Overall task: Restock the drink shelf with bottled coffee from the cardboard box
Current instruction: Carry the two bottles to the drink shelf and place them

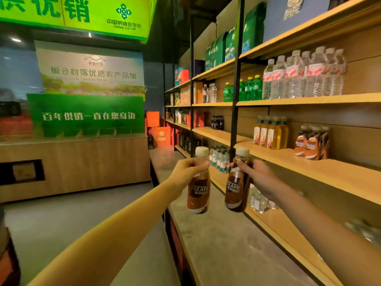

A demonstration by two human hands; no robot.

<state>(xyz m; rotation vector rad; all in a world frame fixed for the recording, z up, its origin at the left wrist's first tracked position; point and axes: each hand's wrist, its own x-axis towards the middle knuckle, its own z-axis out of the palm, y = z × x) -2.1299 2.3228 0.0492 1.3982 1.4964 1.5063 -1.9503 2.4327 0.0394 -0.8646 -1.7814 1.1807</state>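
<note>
My left hand [183,172] grips the neck of a brown coffee bottle [199,190] with a cream cap, held upright in the air. My right hand [259,178] grips a second, darker coffee bottle [236,188] the same way, just to the right of the first. Both hang in front of the wooden drink shelf [329,174]. A small group of the same coffee bottles [311,143] stands on that shelf at the right, toward its back. The cardboard box is out of view.
Yellow drink bottles [270,134] stand left of the shelved coffee. Water bottles [305,75] and green bottles [247,88] fill the shelf above. Small water bottles [219,158] sit lower down. A grey ledge [222,244] runs below the shelves. A wooden counter [74,162] stands at left.
</note>
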